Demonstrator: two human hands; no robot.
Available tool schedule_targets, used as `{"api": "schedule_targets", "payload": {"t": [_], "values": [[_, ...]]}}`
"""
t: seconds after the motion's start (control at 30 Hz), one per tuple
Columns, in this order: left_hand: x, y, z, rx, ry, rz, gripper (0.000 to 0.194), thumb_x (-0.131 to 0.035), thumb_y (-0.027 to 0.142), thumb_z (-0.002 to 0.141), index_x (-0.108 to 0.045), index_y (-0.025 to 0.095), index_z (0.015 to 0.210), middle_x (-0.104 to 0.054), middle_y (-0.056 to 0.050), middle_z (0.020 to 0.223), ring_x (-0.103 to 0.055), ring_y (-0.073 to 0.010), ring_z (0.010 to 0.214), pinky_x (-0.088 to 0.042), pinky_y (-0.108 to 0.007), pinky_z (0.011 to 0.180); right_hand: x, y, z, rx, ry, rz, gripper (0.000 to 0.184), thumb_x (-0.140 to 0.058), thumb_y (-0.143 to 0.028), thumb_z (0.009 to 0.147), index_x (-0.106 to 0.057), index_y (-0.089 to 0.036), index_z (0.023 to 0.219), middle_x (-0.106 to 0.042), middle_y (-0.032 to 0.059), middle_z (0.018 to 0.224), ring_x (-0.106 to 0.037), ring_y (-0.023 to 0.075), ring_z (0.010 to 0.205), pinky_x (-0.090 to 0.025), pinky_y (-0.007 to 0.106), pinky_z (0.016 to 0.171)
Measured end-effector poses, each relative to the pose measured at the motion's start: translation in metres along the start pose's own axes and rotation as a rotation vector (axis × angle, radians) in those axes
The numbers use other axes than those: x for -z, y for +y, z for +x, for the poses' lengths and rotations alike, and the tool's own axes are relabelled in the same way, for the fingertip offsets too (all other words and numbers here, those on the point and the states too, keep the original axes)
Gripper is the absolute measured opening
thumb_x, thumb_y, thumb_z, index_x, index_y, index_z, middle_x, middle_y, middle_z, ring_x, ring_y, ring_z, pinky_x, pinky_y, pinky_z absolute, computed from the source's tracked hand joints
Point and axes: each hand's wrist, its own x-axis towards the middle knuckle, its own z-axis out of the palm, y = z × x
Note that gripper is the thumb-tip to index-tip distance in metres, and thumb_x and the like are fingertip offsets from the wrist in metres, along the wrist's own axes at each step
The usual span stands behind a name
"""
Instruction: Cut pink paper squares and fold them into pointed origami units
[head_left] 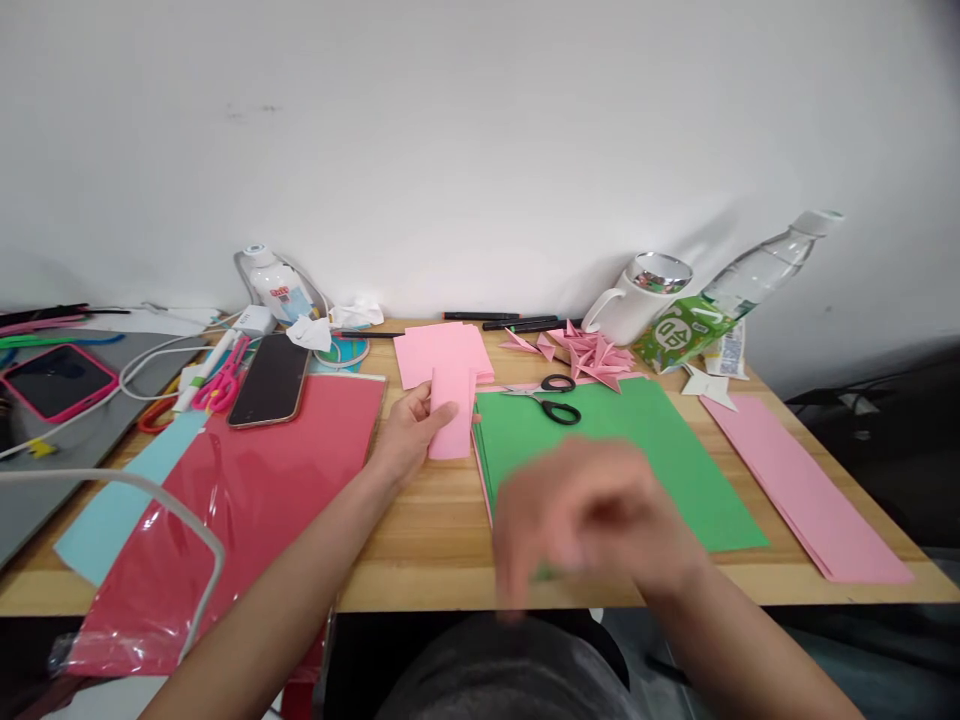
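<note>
A folded pink paper strip (451,425) is pinched upright in my left hand (411,428), thumb across its front. Just behind it lies a stack of pink paper squares (441,350). My right hand (585,520) is raised over the near edge of the green paper sheets (660,450); motion smears its fingers, so I cannot see whether it holds anything. Black-handled scissors (559,400) rest on the far part of the green paper. Beyond them sits a heap of folded pink paper stars (592,355).
Long pink paper strips (810,490) lie at the right edge. A white mug (637,300), green packet (682,332) and leaning bottle (772,265) stand back right. Plastic-wrapped red paper (285,500), a phone (270,382), pink scissors (223,380) and a looping white cable (202,530) occupy the left.
</note>
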Motion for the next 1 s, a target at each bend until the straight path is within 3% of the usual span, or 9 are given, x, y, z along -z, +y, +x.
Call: {"api": "schedule_targets", "payload": {"t": [0.03, 0.1, 0.17, 0.27, 0.37, 0.53, 0.8, 0.93, 1.0], "values": [[0.000, 0.000, 0.000, 0.000, -0.001, -0.001, 0.048, -0.081, 0.029, 0.063, -0.062, 0.013, 0.105, -0.074, -0.009, 0.092, -0.071, -0.0219, 0.075, -0.056, -0.028, 0.063, 0.004, 0.010, 0.011, -0.019, 0.112, -0.026, 0.028, -0.059, -0.049, 0.084, -0.065, -0.024, 0.074, -0.064, 0.0007, 0.060, -0.060, 0.0140, 0.054, -0.050, 0.027, 0.051], [0.000, -0.001, 0.000, 0.000, -0.009, -0.002, 0.047, -0.081, 0.030, 0.064, -0.063, 0.013, 0.104, -0.074, -0.009, 0.095, -0.071, -0.0215, 0.074, -0.056, -0.029, 0.063, 0.012, 0.037, 0.026, -0.032, 0.470, -0.174, 0.027, -0.058, -0.046, 0.085, -0.062, -0.022, 0.074, -0.063, 0.0011, 0.063, -0.057, 0.0138, 0.056, -0.048, 0.027, 0.054], [0.000, -0.001, 0.000, -0.001, -0.013, -0.001, 0.047, -0.081, 0.031, 0.064, -0.063, 0.013, 0.104, -0.073, -0.010, 0.096, -0.071, -0.0216, 0.073, -0.056, -0.029, 0.063, 0.021, 0.067, 0.031, -0.039, 0.607, -0.379, 0.030, -0.055, -0.047, 0.086, -0.062, -0.020, 0.074, -0.063, 0.0023, 0.064, -0.056, 0.0146, 0.058, -0.046, 0.028, 0.057], [0.002, -0.001, 0.001, -0.014, -0.008, -0.004, 0.048, -0.082, 0.030, 0.063, -0.063, 0.013, 0.103, -0.073, -0.010, 0.096, -0.071, -0.0218, 0.074, -0.056, -0.029, 0.064, 0.031, 0.100, 0.020, 0.001, 0.561, -0.628, 0.030, -0.054, -0.047, 0.085, -0.063, -0.020, 0.073, -0.062, 0.0030, 0.062, -0.051, 0.0146, 0.055, -0.042, 0.029, 0.057], [0.002, 0.000, 0.001, -0.007, -0.006, 0.007, 0.048, -0.082, 0.031, 0.062, -0.063, 0.013, 0.103, -0.074, -0.009, 0.095, -0.072, -0.0221, 0.074, -0.056, -0.030, 0.064, 0.034, 0.113, 0.008, -0.044, 0.448, -0.638, 0.031, -0.053, -0.047, 0.085, -0.064, -0.020, 0.073, -0.060, 0.0022, 0.058, -0.047, 0.0140, 0.050, -0.039, 0.029, 0.054], [0.000, 0.001, -0.001, 0.005, 0.012, 0.022, 0.053, -0.083, 0.032, 0.060, -0.064, 0.014, 0.105, -0.074, -0.009, 0.093, -0.071, -0.0231, 0.074, -0.057, -0.032, 0.065, 0.032, 0.117, 0.009, -0.216, 0.342, -0.574, 0.037, -0.048, -0.049, 0.087, -0.063, -0.019, 0.069, -0.061, 0.0017, 0.055, -0.048, 0.0138, 0.046, -0.036, 0.027, 0.049], [-0.004, 0.001, -0.003, 0.021, -0.011, 0.025, 0.055, -0.084, 0.033, 0.058, -0.064, 0.013, 0.105, -0.074, -0.009, 0.091, -0.072, -0.0240, 0.073, -0.057, -0.034, 0.066, 0.022, 0.113, -0.009, -0.228, 0.285, -0.634, 0.028, -0.051, -0.040, 0.086, -0.066, -0.021, 0.071, -0.064, 0.0030, 0.058, -0.054, 0.0167, 0.051, -0.039, 0.028, 0.054], [-0.005, 0.001, -0.005, 0.019, -0.021, 0.025, 0.054, -0.084, 0.033, 0.057, -0.065, 0.014, 0.104, -0.074, -0.009, 0.088, -0.071, -0.0259, 0.080, -0.056, -0.036, 0.070, 0.014, 0.108, -0.014, -0.298, 0.323, -0.636, 0.030, -0.051, -0.042, 0.086, -0.065, -0.021, 0.069, -0.064, 0.0029, 0.057, -0.053, 0.0166, 0.049, -0.039, 0.029, 0.053], [-0.005, 0.000, -0.005, 0.010, -0.023, 0.044, 0.050, -0.084, 0.033, 0.058, -0.067, 0.013, 0.101, -0.074, -0.008, 0.086, -0.070, -0.0260, 0.083, -0.054, -0.036, 0.071, 0.009, 0.104, -0.006, -0.345, 0.361, -0.531, 0.036, -0.050, -0.049, 0.086, -0.065, -0.020, 0.069, -0.065, 0.0035, 0.060, -0.052, 0.0160, 0.049, -0.039, 0.028, 0.051]]}}
